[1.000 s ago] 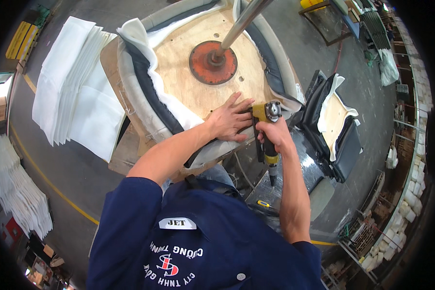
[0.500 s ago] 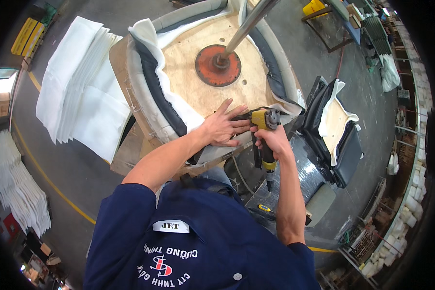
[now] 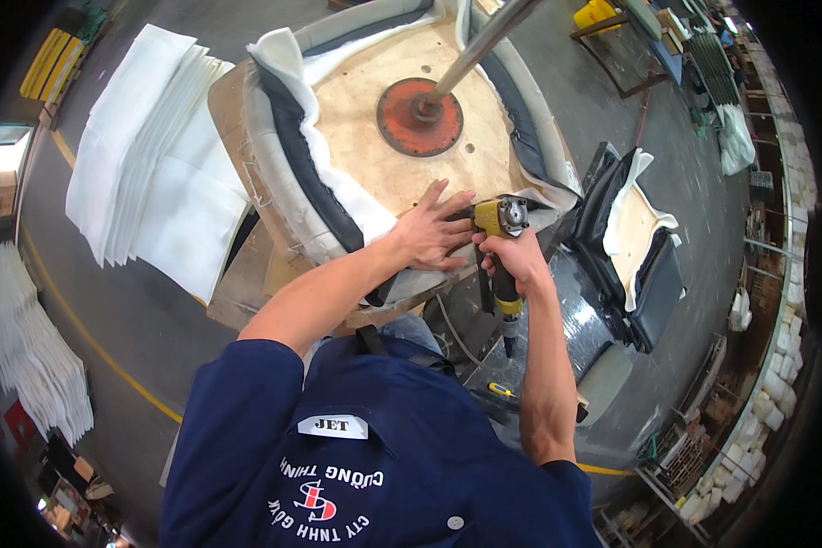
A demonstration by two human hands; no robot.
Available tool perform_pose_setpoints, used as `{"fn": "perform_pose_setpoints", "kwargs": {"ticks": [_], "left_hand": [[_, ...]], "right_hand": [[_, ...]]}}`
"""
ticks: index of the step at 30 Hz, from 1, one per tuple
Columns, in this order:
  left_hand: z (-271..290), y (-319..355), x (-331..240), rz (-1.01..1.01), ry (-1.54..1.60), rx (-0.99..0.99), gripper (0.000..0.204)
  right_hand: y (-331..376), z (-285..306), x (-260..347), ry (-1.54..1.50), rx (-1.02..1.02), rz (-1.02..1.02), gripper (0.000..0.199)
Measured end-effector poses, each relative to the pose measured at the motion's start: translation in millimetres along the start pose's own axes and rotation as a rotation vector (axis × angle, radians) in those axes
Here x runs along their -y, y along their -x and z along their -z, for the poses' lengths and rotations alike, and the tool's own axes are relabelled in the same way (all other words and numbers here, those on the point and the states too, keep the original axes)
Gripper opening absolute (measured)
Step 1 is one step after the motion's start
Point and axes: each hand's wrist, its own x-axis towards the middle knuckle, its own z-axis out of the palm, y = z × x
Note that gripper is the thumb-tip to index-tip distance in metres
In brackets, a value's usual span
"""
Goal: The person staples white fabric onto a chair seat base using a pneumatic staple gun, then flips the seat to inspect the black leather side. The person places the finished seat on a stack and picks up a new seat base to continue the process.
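My right hand is wrapped round the grip of a yellow and black pneumatic staple gun, its nose at the near edge of a plywood seat panel. Just left of the nose, my left hand lies with fingers spread, pressing on the panel's near edge and the material there. Black cover material and white padding fold inward round the panel, inside a grey padded rim. An orange-red disc on a slanted metal pole bears on the panel. What lies under my left palm is hidden.
Stacked white sheets stand to the left. At the right, black upholstered seat pieces rest by a plastic-wrapped surface. A yellow-handled tool lies nearer me. An air hose hangs below the staple gun.
The seat panel, with the disc and pole, has shifted slightly right and away from me. My left hand has slid a little right with it. The staple gun stays almost in place.
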Motion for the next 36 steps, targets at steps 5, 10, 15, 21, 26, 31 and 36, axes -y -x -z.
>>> {"fn": "perform_pose_setpoints", "kwargs": {"ticks": [5, 10, 15, 21, 26, 31, 36], "left_hand": [[8.0, -1.8, -1.1, -0.016, -0.039, -0.044, 0.063], [6.3, 19.0, -16.9, 0.054, -0.152, -0.023, 0.071], [7.3, 35.4, -11.5, 0.05, -0.094, 0.012, 0.073], [12.9, 35.2, -13.1, 0.086, -0.023, 0.063, 0.07], [9.8, 35.6, -13.4, 0.101, -0.031, 0.029, 0.07], [9.7, 36.3, -13.0, 0.105, -0.02, 0.044, 0.07], [11.1, 35.4, -13.8, 0.103, -0.016, 0.082, 0.069]], "right_hand": [[-8.0, -5.1, 5.4, 0.075, -0.042, -0.008, 0.022], [0.3, 6.9, -2.0, -0.058, -0.022, 0.006, 0.024], [5.5, 5.5, -8.6, -0.031, 0.083, 0.039, 0.067], [-1.1, -10.5, 5.9, 0.106, 0.03, -0.01, 0.029], [0.7, -14.6, 3.7, 0.11, -0.002, 0.014, 0.022], [11.1, -17.2, 0.7, 0.024, 0.045, 0.032, 0.025], [3.2, -23.3, 5.2, 0.137, 0.031, -0.016, 0.021]]}}
